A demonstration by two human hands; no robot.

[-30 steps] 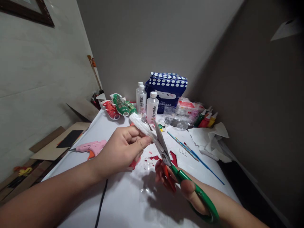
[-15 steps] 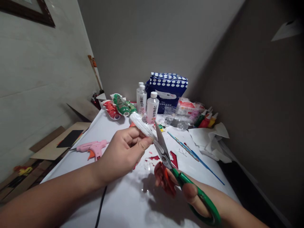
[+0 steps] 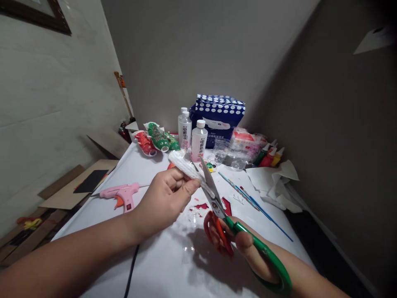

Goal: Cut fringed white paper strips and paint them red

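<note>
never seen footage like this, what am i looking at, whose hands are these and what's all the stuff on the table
This is one picture from a camera worn on a person's head, looking forward and down, so both hands are that person's own. There is no machine. The left hand pinches a white netted strip. The right hand works scissors with red and green handles, blades open around the strip's end. On the white table lie a pink glue gun, red scraps and thin paintbrushes. Farther back stand white bottles, a blue dotted bag, paint tubes and painted red and green bottles.
</note>
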